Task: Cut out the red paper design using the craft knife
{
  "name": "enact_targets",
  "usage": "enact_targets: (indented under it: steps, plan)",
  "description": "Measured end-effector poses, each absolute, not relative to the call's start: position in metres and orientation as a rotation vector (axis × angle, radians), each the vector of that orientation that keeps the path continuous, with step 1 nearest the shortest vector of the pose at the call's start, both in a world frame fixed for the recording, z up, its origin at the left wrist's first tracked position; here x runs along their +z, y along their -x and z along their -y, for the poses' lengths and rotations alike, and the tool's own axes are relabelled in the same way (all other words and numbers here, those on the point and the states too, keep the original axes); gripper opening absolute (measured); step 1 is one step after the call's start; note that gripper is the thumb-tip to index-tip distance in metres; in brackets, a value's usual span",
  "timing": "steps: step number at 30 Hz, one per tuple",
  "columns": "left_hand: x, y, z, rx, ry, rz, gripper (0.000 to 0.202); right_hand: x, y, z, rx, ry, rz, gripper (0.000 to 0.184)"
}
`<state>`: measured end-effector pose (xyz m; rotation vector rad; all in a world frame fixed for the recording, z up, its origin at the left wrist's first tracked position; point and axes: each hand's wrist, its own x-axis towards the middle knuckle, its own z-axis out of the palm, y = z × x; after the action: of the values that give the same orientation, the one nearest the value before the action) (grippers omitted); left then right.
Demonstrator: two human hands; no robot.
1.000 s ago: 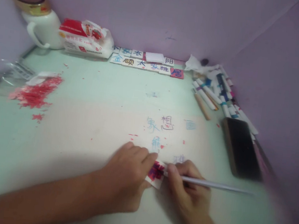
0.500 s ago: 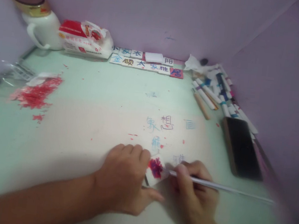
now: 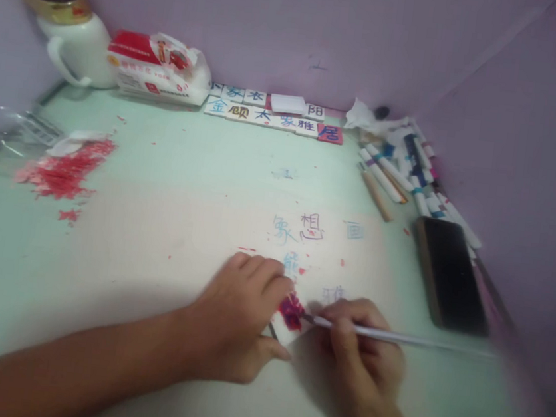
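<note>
My left hand [image 3: 238, 321] rests on the pale green table [image 3: 171, 176], fingers curled round a small white tile [image 3: 290, 317] with red and blue paint on its top. My right hand [image 3: 364, 355] sits just right of the tile, closed on a thin white brush [image 3: 394, 337]. The brush tip touches the painted face of the tile, and its handle runs out to the right. Faint blue and dark characters [image 3: 300, 228] are drawn on the table just beyond my hands.
A row of painted character tiles [image 3: 273, 115] lines the back wall. Several markers and pens [image 3: 402, 172] lie at the right beside a dark phone [image 3: 451, 276]. A white jug [image 3: 71, 38], a tissue pack [image 3: 156, 69] and red crumbs [image 3: 64, 171] are at the left.
My left hand has shifted its fingers on the tile and turned it slightly. The brush tip stays on the tile's paint, with my right hand moving a little to the right.
</note>
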<state>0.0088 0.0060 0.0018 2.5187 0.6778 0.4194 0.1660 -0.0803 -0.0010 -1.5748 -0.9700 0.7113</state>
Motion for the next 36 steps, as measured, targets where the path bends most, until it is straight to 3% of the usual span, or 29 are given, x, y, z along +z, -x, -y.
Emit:
enact_targets:
  steps: [5,15,36]
  plan:
    - [0.005,-0.009,-0.010,0.317,-2.558,-0.641,0.072,-0.007,-0.169,0.083,0.730,1.506,0.967,0.026]
    - [0.003,-0.006,-0.021,0.323,-2.546,-0.533,0.036,-0.004,-0.171,0.080,0.608,1.516,1.259,0.024]
    - [0.001,-0.007,-0.020,0.351,-2.554,-0.554,0.030,-0.003,-0.179,0.081,0.509,1.437,1.710,0.010]
